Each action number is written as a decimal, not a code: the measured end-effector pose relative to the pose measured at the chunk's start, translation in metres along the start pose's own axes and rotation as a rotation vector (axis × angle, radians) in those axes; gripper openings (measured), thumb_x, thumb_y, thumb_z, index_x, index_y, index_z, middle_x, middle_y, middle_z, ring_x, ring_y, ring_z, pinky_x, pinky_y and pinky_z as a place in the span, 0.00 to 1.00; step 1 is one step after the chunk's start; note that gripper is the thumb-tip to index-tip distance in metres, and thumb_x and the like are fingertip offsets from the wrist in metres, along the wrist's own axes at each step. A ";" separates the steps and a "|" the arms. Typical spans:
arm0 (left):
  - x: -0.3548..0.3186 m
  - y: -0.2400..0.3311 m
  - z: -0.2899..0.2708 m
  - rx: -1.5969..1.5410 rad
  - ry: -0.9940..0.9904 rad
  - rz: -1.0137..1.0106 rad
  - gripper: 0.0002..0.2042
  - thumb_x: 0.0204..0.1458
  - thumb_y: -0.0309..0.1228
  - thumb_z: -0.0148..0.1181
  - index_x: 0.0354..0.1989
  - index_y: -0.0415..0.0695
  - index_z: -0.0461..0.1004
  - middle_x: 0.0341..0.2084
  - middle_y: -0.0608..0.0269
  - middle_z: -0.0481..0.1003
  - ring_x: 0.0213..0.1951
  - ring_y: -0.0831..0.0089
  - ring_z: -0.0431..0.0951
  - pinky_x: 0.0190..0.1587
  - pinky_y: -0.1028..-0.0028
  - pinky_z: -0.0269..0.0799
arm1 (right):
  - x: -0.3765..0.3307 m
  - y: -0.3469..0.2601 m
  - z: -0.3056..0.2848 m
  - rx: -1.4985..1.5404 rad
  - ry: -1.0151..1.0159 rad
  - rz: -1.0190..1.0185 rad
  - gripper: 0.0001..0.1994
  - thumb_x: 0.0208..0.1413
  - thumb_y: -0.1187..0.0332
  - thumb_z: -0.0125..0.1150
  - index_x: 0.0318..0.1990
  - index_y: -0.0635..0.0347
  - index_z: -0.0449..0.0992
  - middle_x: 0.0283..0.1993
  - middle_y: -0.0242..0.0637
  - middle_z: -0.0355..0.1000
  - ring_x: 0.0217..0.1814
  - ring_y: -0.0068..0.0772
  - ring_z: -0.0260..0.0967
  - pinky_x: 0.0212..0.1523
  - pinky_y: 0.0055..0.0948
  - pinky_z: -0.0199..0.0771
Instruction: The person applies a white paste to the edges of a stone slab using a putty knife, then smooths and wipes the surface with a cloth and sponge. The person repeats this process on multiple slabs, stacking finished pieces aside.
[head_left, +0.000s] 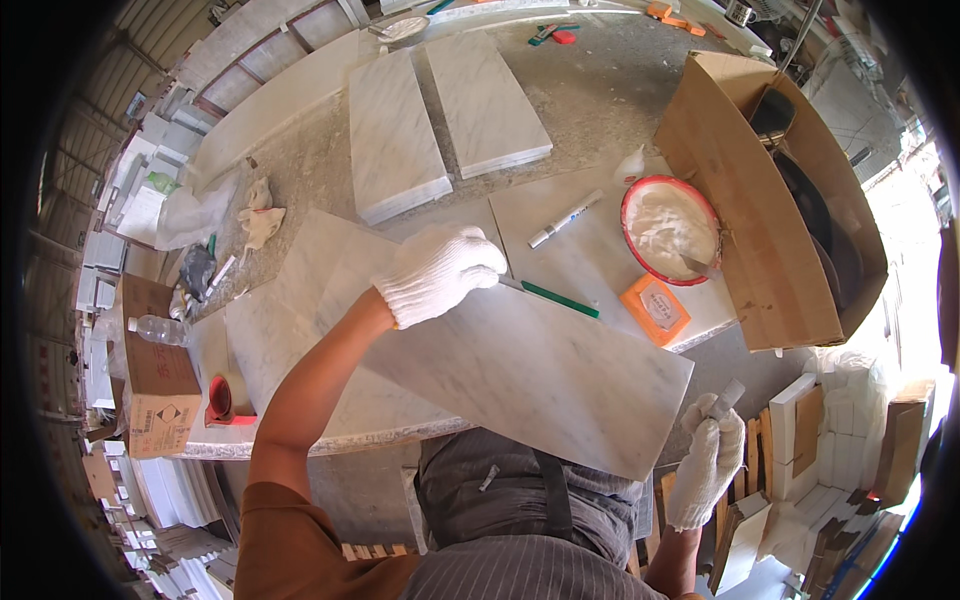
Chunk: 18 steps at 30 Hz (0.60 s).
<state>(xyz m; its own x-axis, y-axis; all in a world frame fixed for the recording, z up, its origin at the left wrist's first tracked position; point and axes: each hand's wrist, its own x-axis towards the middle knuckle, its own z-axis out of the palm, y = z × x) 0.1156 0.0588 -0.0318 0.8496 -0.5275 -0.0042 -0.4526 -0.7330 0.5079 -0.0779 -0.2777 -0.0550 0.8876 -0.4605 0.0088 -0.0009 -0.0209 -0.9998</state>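
Observation:
A long white marble slab (540, 370) with grey veins lies slantwise before me, its right end reaching past the table's front edge. My left hand (445, 272), in a white knitted glove, is over the slab near its far edge, fingers curled together; what they hold, if anything, is hidden. At its fingertips is the grey tip of a slim green-handled tool (560, 299); I cannot tell whether the fingers grip it. Off the slab's right end, my gloved right hand (708, 462) grips a small flat grey scraper (727, 398), blade pointing up.
A red-rimmed bowl of white paste (668, 225), with a blade in it, stands beside an orange box (655, 309). A marker (565, 219) lies nearby. The open cardboard box (740, 190) blocks the right. Two marble slabs (400, 135) lie farther back; a tape roll (222, 398) sits left.

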 end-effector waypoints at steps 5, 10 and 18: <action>0.005 -0.012 -0.004 -0.149 -0.114 -0.003 0.08 0.57 0.35 0.60 0.37 0.48 0.83 0.37 0.61 0.79 0.40 0.57 0.80 0.44 0.61 0.73 | 0.001 0.006 -0.003 0.017 -0.032 0.011 0.09 0.66 0.66 0.61 0.47 0.62 0.77 0.44 0.34 0.74 0.42 0.23 0.67 0.48 0.29 0.68; 0.011 -0.009 -0.013 -0.078 -0.202 0.009 0.08 0.56 0.35 0.60 0.38 0.47 0.83 0.37 0.60 0.79 0.40 0.56 0.79 0.44 0.60 0.73 | 0.005 0.002 0.006 -0.112 -0.016 0.010 0.08 0.68 0.67 0.55 0.44 0.61 0.77 0.38 0.29 0.70 0.38 0.19 0.62 0.45 0.25 0.64; 0.011 -0.002 -0.014 -0.035 -0.180 0.007 0.07 0.56 0.33 0.62 0.38 0.46 0.83 0.36 0.59 0.78 0.39 0.57 0.79 0.44 0.62 0.72 | 0.043 0.000 0.001 -0.220 -0.049 0.146 0.10 0.62 0.74 0.58 0.47 0.66 0.80 0.36 0.26 0.73 0.36 0.16 0.65 0.39 0.21 0.68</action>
<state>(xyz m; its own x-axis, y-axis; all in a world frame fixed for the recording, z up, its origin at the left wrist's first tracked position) 0.1297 0.0609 -0.0208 0.7831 -0.6027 -0.1530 -0.4454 -0.7154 0.5384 -0.0389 -0.2966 -0.0549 0.8918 -0.4297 -0.1414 -0.2261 -0.1527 -0.9621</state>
